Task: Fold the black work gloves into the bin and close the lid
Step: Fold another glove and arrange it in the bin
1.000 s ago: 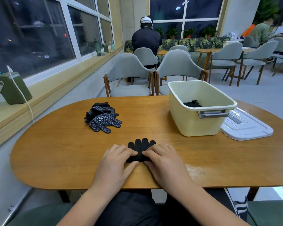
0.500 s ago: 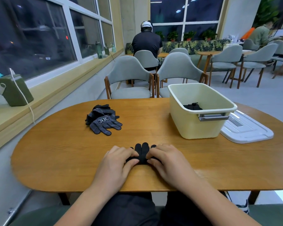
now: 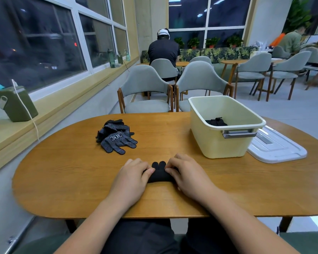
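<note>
Head view. Pinned near the front edge of the oval wooden table: a black knit work glove, partly folded, long axis pointing away from the body, two fingertips poking out at the far end. Gripped from both sides: left hand on its left edge, right hand on its right edge, fingers of each curled down and pinching the fabric, wrists low over the wood.

Ahead and to the right, well apart from the glove: the pale yellow plastic bin, open, one black folded glove already inside. Nearer to the right hand than to the left, so probably a right-hand carry.

Just beside the bin on its right, contact unclear: the white plastic lid, lying flat. Ahead left: heap of black dotted gloves, untouched.
</note>
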Available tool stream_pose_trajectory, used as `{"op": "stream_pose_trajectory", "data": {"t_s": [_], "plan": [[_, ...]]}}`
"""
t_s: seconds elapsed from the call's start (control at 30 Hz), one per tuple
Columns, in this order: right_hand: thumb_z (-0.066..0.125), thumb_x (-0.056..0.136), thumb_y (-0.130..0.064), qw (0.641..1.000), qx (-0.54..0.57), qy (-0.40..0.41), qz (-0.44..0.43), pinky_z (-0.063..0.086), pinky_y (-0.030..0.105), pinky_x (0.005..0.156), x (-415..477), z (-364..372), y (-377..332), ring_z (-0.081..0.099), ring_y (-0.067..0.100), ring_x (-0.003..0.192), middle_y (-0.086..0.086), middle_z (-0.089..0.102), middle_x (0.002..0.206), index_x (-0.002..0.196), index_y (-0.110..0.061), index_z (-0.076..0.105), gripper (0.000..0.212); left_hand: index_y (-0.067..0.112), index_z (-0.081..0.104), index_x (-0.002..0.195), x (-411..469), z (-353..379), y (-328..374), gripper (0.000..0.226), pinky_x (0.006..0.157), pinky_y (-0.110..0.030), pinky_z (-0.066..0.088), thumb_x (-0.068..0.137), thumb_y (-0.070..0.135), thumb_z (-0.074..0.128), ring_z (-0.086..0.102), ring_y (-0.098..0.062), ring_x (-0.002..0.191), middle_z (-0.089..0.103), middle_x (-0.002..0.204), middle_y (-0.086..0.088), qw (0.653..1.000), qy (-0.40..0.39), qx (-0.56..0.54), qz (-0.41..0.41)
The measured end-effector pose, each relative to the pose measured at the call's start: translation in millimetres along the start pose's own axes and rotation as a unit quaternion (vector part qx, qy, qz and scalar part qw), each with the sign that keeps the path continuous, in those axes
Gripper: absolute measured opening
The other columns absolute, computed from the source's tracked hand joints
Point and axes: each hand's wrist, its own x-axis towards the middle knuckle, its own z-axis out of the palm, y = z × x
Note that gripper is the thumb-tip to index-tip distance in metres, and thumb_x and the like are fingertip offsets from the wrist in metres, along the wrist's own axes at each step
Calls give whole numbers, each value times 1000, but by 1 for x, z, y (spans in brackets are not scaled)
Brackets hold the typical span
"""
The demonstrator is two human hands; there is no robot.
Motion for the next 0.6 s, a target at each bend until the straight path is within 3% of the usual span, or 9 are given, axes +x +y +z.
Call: {"op": "stream_pose_trajectory", "data": {"t_s": [0.17,0.33,0.4,0.47,0.6], "plan": [[66,104,-22,998,-26,48,-29,48,35,80,-3,8,-3,55,19,97,-5,58,104,109,-22,71,7,37,65,99,-3,-6,8,7,80,-25,45,102,31,67,49,-3,94,57,92,24,998,40,15,45],[74,92,-9,990,-83,92,-65,47,38,66,-13,15,-5,55,24,81,-3,58,90,100,-20,69,14,33,66,102,-11,-6,8,9,76,-34,46,100,25,69,58,-13,87,63,92,17,986,62,84,133],[70,93,-11,987,-92,98,-86,50,40,69,-17,16,-6,54,24,82,-4,59,89,101,-21,68,13,32,70,107,-15,-7,4,8,76,-35,46,101,36,68,60,-13,90,65,95,17,981,56,95,160],[65,98,-22,988,-88,81,-98,50,40,76,-21,14,-5,55,23,88,-5,61,94,105,-23,69,8,33,73,114,-17,-8,-1,24,78,-33,46,98,51,71,60,-9,96,66,100,19,981,36,99,161],[72,100,-40,998,-14,24,-64,50,34,91,-20,4,1,57,16,107,-11,62,111,117,-26,71,22,36,74,119,-14,-9,-7,30,82,-34,50,93,51,75,61,-7,101,67,106,22,990,16,66,127]]}}
